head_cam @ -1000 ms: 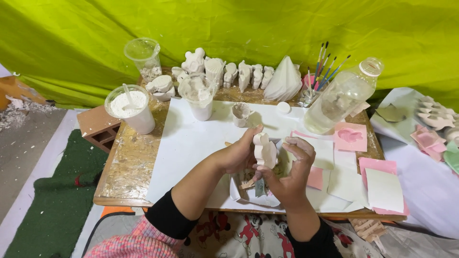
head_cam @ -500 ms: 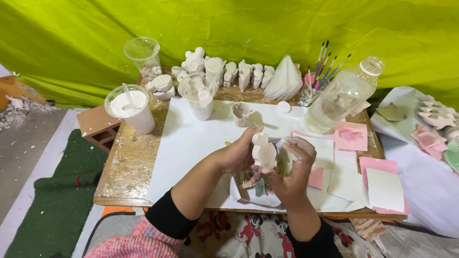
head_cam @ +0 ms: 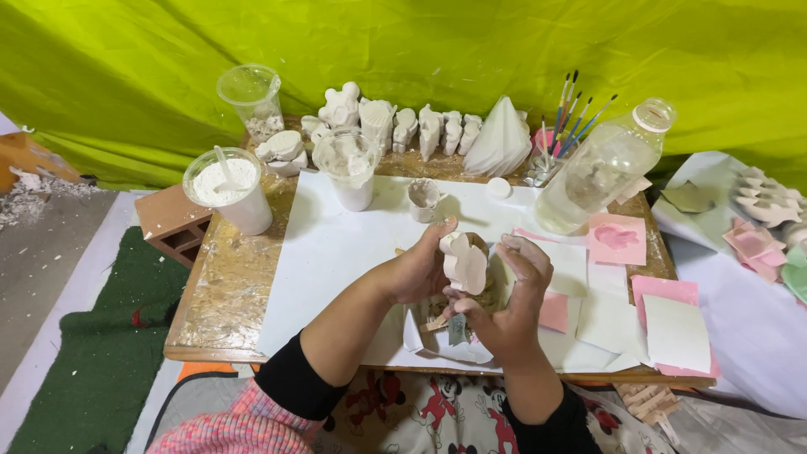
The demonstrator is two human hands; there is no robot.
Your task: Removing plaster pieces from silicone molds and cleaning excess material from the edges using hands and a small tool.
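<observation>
At the far left of your low wooden table point(head_cam: 227, 294) stand two clear plastic cups: the nearer cup of white plaster point(head_cam: 229, 189) with a stirrer in it, and the empty clear plastic cup point(head_cam: 250, 94) behind it. A third clear plastic cup point(head_cam: 349, 168), smeared white, sits on the white paper sheet point(head_cam: 336, 252) that covers the middle of the table.

Your left hand point(head_cam: 416, 271) is closed around the small white plaster figure point(head_cam: 465, 262), gripping it from the left side and holding it up above the sheet. Your right hand point(head_cam: 508, 303) cups the figure from the right, with the fingers curled against it and something thin pinched low in the palm; what it is I cannot tell. The figure looks fully cast and unpainted, so shaping seems done and colour is yet to come.

Behind, a row of unpainted white plaster figures point(head_cam: 420, 126), roughly nine, lines the back edge. Right of them stand a bunch of thin paintbrushes point(head_cam: 572, 113), about five, and one tilted clear plastic bottle point(head_cam: 601, 168). Pink rubber moulds point(head_cam: 618, 240) lie at the right, some four on the table.
</observation>
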